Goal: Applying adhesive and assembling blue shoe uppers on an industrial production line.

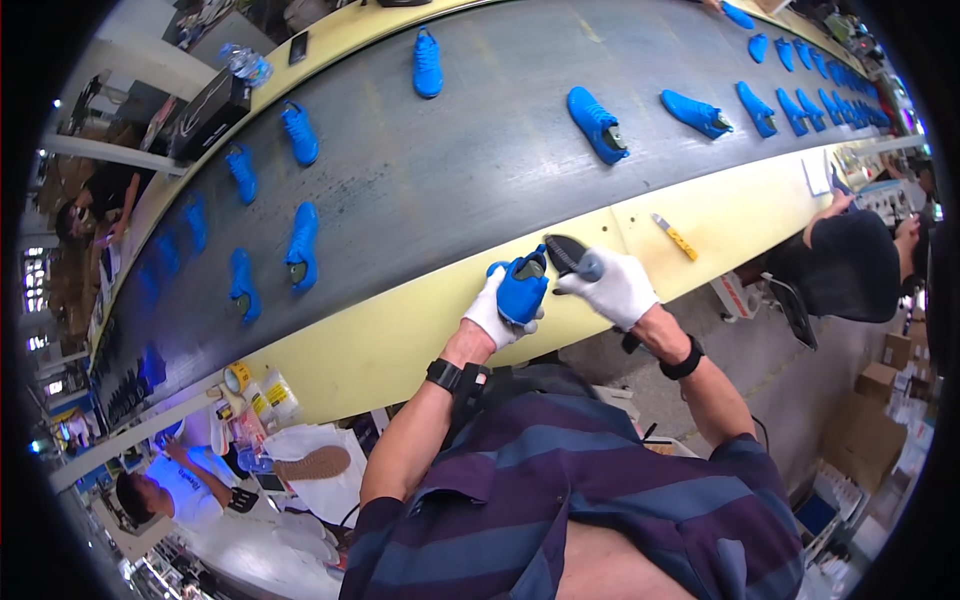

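Note:
My left hand [490,312], in a white glove, is closed around a blue lace-up shoe [524,290], its dark inside showing at the opening. Close by on the right, my right hand [622,288], gloved too, is closed on a dark oval tool [566,252] with a bristle-like edge, which looks like a brush. A rounded grey-blue end shows at its fingers. Tool and shoe are close together; whether they touch I cannot tell. Both hands are over the pale yellow ledge [390,340] along the belt.
Several blue shoes, one of them here [598,125], stand spread over the dark conveyor belt [480,150]. A yellow cutter knife [675,238] lies on the ledge, right of my hands. One person [840,265] sits at the right; another [180,480] is at lower left. Cardboard boxes [865,420] stand at far right.

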The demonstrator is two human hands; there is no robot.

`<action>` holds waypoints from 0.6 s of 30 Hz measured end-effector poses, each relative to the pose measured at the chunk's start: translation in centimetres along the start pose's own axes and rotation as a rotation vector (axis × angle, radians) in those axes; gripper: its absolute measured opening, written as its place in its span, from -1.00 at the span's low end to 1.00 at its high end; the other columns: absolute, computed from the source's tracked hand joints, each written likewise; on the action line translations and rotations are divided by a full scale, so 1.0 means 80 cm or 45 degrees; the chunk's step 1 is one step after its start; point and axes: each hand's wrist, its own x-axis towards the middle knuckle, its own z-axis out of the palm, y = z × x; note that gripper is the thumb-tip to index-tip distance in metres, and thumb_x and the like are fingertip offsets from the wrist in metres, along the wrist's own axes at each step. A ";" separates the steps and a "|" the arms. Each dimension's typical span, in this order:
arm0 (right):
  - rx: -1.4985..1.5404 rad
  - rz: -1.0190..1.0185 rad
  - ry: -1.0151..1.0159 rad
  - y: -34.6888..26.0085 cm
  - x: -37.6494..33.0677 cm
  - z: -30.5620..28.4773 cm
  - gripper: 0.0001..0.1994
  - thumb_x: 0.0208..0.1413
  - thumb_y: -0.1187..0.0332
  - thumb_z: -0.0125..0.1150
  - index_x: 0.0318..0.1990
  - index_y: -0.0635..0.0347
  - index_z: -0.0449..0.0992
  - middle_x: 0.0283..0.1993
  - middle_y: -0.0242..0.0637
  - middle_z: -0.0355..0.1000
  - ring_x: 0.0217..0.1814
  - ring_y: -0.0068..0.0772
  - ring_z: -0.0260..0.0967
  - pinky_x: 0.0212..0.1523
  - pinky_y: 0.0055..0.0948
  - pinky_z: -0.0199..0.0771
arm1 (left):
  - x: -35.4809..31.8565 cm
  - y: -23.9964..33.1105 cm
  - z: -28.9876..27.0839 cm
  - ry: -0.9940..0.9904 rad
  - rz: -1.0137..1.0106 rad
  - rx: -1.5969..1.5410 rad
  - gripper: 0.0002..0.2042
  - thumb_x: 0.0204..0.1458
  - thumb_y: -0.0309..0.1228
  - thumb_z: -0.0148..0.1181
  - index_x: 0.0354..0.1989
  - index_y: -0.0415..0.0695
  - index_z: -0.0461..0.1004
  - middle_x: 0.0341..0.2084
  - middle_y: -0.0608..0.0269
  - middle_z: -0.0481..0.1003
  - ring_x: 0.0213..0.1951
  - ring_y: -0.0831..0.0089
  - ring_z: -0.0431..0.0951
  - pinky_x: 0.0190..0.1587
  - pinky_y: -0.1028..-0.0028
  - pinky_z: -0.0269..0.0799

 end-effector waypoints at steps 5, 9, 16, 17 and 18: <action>-0.246 0.208 0.021 0.105 0.057 0.014 -0.53 0.11 -0.03 0.45 -0.13 0.26 0.62 -0.22 0.06 0.64 -0.12 0.12 0.64 -0.07 -0.07 0.59 | -0.068 0.015 -0.005 -0.404 0.246 -0.146 -0.41 0.40 0.18 -0.18 0.27 -0.05 0.41 -0.12 -0.02 0.55 -0.27 0.14 0.58 -0.47 0.24 0.51; -0.306 0.237 0.146 0.235 0.086 0.052 -0.52 0.20 0.01 0.38 0.04 0.21 0.49 -0.05 0.08 0.63 0.02 0.18 0.60 0.03 -0.03 0.57 | -0.086 0.014 -0.005 -0.794 0.276 -0.494 -0.18 0.31 0.01 0.08 0.54 -0.30 -0.07 -0.08 -0.06 0.41 -0.39 0.15 0.50 -0.55 0.29 0.49; -0.321 0.230 0.304 0.256 0.112 0.071 -0.56 0.28 -0.05 0.28 0.00 0.16 0.50 -0.09 0.06 0.63 -0.01 0.20 0.59 0.00 -0.01 0.56 | -0.115 0.023 0.011 -1.025 0.290 -0.606 -0.13 0.33 -0.08 0.11 0.62 -0.17 -0.24 -0.23 0.00 0.40 -0.53 0.25 0.46 -0.61 0.33 0.34; -0.337 0.276 0.297 0.253 0.113 0.071 -0.55 0.28 -0.06 0.28 0.00 0.16 0.51 -0.10 0.06 0.64 -0.02 0.21 0.59 0.00 0.00 0.57 | -0.114 0.022 0.007 -1.021 0.286 -0.603 -0.13 0.33 -0.08 0.11 0.62 -0.17 -0.24 -0.23 0.00 0.40 -0.53 0.25 0.46 -0.61 0.33 0.34; -0.331 0.280 0.301 0.251 0.115 0.071 -0.55 0.28 -0.06 0.28 0.00 0.16 0.51 -0.10 0.06 0.64 -0.02 0.21 0.59 0.00 0.00 0.57 | -0.114 0.023 0.002 -1.032 0.319 -0.558 -0.11 0.31 -0.02 0.12 0.63 -0.12 -0.25 -0.21 0.02 0.39 -0.53 0.27 0.46 -0.61 0.34 0.33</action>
